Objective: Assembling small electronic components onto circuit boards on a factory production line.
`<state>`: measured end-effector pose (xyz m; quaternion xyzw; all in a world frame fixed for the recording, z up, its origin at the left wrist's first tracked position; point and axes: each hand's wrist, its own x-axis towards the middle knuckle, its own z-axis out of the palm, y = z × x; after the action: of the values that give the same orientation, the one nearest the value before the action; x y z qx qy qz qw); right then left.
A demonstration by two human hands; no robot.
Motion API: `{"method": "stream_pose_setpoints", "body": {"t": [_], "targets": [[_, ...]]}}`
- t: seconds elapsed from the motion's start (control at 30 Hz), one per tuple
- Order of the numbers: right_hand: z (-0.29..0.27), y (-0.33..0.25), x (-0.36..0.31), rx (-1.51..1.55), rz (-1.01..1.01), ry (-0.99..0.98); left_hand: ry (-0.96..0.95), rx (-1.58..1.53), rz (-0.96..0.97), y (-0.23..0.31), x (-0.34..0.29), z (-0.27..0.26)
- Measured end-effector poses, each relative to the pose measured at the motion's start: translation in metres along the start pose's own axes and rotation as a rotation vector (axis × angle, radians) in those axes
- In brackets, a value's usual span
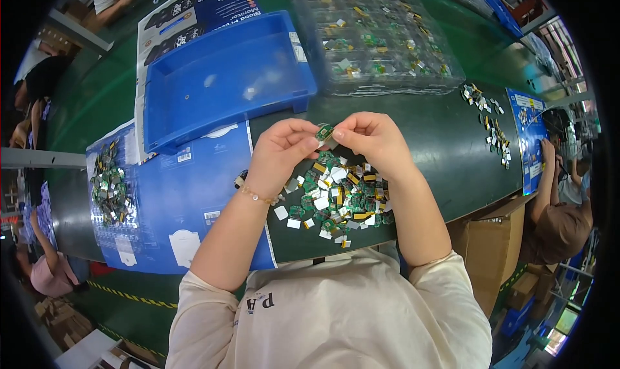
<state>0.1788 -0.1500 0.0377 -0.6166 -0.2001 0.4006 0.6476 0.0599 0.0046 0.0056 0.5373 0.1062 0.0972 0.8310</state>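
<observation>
We see the left hand (279,151) and right hand (369,140) pinching one small green circuit board (324,133) between fingertips above the heap of loose green boards (337,198) on the dark green surface (445,149); an edge grip seems wisest.

glossy blue plastic bin (226,78), matt green table (445,143), clear plastic trays (381,40)

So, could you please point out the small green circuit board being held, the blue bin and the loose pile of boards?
small green circuit board (325,133), head view, its face.
blue bin (226,85), head view, bare floor.
pile of boards (339,198), head view, its middle.
</observation>
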Motion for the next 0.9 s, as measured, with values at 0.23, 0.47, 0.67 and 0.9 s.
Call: {"method": "stream_pose_setpoints", "body": {"t": [0.23, 0.47, 0.67, 0.9], "targets": [[0.007, -0.003, -0.005, -0.231, -0.024, -0.025, 0.019, 0.077, -0.033, -0.002, 0.001, -0.001], [0.001, -0.003, -0.003, -0.361, -0.088, -0.034, 0.021, 0.056, -0.066, 0.003, 0.000, 0.003], [0.005, 0.006, -0.001, -0.118, -0.084, -0.095, -0.035, -0.008, -0.113, 0.001, 0.001, -0.001], [0.010, 0.006, -0.001, -0.194, -0.091, -0.036, -0.036, -0.065, -0.155, 0.001, 0.002, -0.003]]}}
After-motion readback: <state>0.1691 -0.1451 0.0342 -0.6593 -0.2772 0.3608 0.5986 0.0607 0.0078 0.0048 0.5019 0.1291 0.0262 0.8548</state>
